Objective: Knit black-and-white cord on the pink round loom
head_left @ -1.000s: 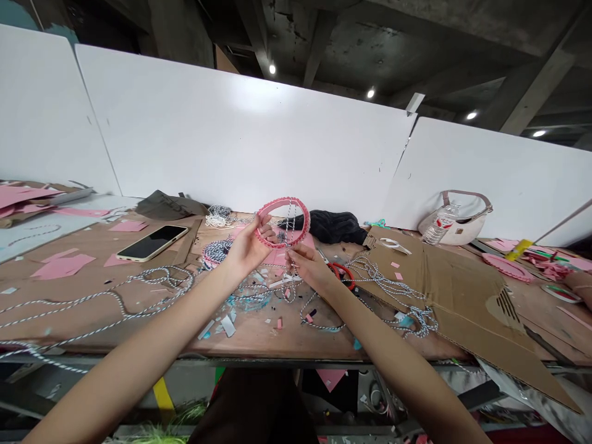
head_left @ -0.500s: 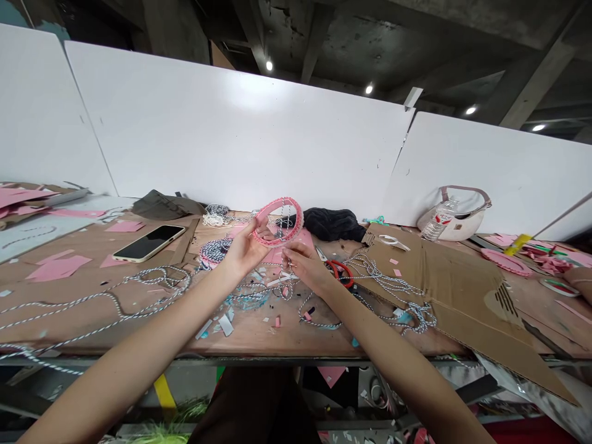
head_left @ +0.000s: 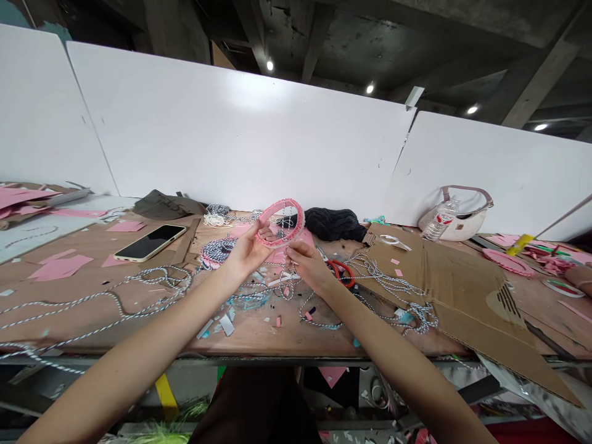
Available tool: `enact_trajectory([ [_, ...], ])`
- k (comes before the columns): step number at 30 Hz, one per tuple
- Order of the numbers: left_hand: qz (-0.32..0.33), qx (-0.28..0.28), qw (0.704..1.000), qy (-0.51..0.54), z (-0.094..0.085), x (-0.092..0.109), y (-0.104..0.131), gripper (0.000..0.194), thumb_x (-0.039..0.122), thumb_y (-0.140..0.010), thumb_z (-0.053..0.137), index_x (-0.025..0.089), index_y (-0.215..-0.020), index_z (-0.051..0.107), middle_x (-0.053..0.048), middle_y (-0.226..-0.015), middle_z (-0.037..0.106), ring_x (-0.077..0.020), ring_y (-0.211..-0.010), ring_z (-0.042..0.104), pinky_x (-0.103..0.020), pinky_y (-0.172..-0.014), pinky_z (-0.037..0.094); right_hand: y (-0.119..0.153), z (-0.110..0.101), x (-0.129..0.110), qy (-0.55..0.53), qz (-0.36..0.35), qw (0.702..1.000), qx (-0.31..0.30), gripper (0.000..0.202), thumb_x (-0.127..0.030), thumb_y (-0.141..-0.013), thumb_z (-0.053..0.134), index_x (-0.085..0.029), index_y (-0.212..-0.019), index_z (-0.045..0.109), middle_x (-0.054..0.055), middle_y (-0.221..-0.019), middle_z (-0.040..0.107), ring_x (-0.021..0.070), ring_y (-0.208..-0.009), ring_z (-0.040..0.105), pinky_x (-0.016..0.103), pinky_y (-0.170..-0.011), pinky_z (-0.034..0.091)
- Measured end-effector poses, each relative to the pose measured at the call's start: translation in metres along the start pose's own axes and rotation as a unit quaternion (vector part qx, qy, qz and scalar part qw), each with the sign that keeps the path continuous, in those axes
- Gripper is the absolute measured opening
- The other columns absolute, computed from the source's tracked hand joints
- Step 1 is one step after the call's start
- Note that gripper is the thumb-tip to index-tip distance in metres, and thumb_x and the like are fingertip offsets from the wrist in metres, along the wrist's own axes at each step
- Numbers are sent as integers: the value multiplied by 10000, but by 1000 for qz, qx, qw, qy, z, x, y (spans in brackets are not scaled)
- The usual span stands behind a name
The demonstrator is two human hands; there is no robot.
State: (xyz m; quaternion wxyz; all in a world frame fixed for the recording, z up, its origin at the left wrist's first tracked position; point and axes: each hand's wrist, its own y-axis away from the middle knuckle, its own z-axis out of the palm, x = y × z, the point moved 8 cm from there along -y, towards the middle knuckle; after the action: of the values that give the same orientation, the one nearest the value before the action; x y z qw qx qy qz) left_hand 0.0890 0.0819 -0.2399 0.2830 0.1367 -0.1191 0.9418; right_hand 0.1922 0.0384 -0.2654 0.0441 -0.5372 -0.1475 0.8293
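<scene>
My left hand [head_left: 252,248] grips the left side of a pink ring [head_left: 300,225] with a ruffled edge, held tilted above the table. A black-and-white cord [head_left: 287,279] runs across the ring's opening and hangs below it. At the lower rim, the fingers of my right hand [head_left: 305,262] are pinched together on this cord. Behind my left hand lies a coil of the same kind of cord [head_left: 215,251]. Scissors with red handles [head_left: 342,273] rest on the table just right of my right hand.
A phone [head_left: 150,242] and loose cord [head_left: 115,302] lie on the left. Black cloth [head_left: 333,224] sits behind the ring. To the right are flattened cardboard [head_left: 467,296], a plastic bottle [head_left: 437,223] and a white bag [head_left: 465,226]. Another person's hand [head_left: 585,279] shows at the right edge.
Very little differs. Both hands and the pink ring have shifted slightly right in the picture, along with the whole scene; the grips look the same.
</scene>
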Motion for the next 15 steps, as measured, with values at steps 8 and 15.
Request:
enact_trajectory([
  [8,-1,4,1000,5,-5,-2,-1,246,172,-999,454,170,-773,551,-1,-580,516,-92,-515,521,-188,-540,497,-3,-8,0,14,-18,999,31,328,-363,-547,919,-201,-744,712,-15,-666,612,123,-610,537,283,-608,437],
  [15,-10,10,1000,9,-6,-5,-1,212,182,-997,460,167,-805,549,7,-568,494,-91,-492,502,-180,-520,495,-2,-9,-3,26,-27,998,48,345,-366,-525,919,-196,-725,695,-16,-664,617,125,-600,538,287,-616,446],
])
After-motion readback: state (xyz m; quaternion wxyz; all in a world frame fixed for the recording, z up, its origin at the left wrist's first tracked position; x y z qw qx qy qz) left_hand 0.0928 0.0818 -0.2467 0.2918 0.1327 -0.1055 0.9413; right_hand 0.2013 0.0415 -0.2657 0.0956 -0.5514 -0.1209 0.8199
